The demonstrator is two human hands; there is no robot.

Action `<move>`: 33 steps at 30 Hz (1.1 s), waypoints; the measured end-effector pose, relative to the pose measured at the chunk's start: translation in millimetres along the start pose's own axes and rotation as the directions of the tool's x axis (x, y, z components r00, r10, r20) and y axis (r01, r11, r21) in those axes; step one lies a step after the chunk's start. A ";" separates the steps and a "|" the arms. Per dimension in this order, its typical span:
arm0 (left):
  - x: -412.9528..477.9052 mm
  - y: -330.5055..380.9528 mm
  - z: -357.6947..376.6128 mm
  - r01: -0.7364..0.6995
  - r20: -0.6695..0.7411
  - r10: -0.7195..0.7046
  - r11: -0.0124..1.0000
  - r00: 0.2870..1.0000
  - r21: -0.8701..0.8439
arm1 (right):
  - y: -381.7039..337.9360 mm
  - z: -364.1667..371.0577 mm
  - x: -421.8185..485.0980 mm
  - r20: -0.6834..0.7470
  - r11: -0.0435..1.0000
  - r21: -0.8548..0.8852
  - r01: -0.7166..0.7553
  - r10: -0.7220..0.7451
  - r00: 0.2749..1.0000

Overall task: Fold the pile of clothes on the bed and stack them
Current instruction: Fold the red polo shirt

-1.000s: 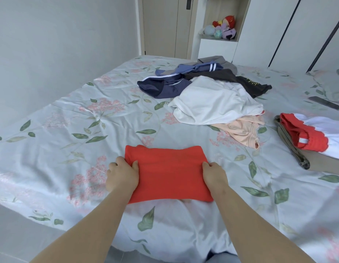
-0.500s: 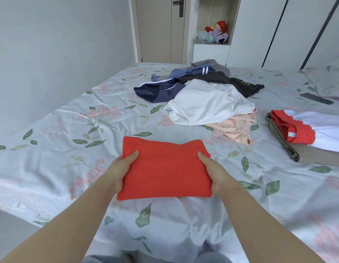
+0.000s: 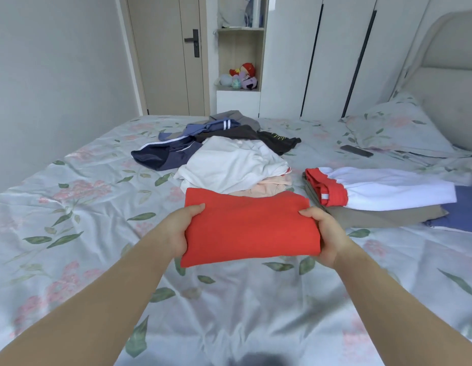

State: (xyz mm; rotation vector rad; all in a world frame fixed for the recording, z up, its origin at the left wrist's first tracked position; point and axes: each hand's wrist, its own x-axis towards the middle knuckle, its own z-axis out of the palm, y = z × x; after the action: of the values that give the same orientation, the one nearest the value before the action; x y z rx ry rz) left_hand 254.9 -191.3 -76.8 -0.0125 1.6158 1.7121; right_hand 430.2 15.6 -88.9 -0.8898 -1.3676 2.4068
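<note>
Two hands carry one folded red garment (image 3: 250, 228) in the middle of the frame, where it seems to be raised just off the bed (image 3: 71, 207) rather than lying on it. The left hand (image 3: 180, 228) pinches its left end, thumb on top and fingers underneath, and the right hand (image 3: 325, 233) grips the right end the same way. Behind it, at centre, sits the pile (image 3: 229, 162) of unfolded clothes, white on top with dark blue, black and peach pieces around it. The garment's far edge overlaps the peach one in the picture, though whether they touch cannot be told. At the right of the frame lies the stack (image 3: 382, 191), a white and red piece over a khaki one, and that is the likely place for this one. The trouble from here would come from the grip: held only at its two ends, the soft cloth could sag in the middle and the lower layers could slide out, so the fold opens on the way across. The stack's top is lumpy at its red cuff end and spread long, so a garment set down off-centre could tilt or slip off. A careless sweep might also drag the peach piece along.
</note>
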 end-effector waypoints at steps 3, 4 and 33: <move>8.0 5.3 40.3 -0.008 0.076 0.008 1.000 0.997 0.003 | -15.9 -31.0 -9.1 -0.008 0.993 0.089 0.082 -0.081 0.997; 11.6 6.6 53.5 -0.008 0.104 0.007 1.000 0.995 0.010 | -21.3 -42.6 -11.9 -0.006 0.994 0.082 0.079 -0.078 0.997; 207.7 -25.0 377.3 -0.482 0.422 0.328 0.126 0.845 0.867 | -151.4 -257.4 122.5 -0.548 0.443 -0.836 -0.325 -0.715 0.435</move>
State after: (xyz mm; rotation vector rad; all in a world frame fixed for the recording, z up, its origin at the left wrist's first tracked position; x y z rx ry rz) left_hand 302.3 234.6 -126.3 1.2719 2.4605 0.6451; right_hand 476.5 334.6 -107.2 -1.6575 -1.9234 0.3954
